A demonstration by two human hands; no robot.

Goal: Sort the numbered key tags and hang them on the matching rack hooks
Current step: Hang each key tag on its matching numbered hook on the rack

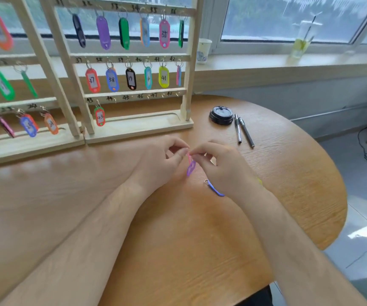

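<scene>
both sets of fingertips are pinched on the top end of one purple tag (pixel 191 167), left hand (pixel 160 161) from one side and right hand (pixel 222 166) from the other, so it dangles between them just above the table (pixel 67 195). looks like they're fiddling with its ring, but the ring is too small and blurry to make out, same for the number. right under the right hand's palm a blue tag (pixel 216 190) lies flat on the wood with its ring showing. a sliver of something yellow (pixel 259 181) peeks out past that wrist, maybe another tag, can't say.

further out, ahead of the fingers, is the nearer rack (pixel 138 127). its top two rows are full. the bottom row has only tag 43 (pixel 100 117) hanging, and the hooks marked 44 to 48 (pixel 134 96) are bare. the other rack (pixel 34 143), off to the left of the fingers, looks filled as far as it shows.

so my guess: nearly done, about five hooks left, at least two tags on hand. out to the right beyond the fingers sit two pens (pixel 245 132) and a black lid (pixel 221 115), not part of this.
</scene>
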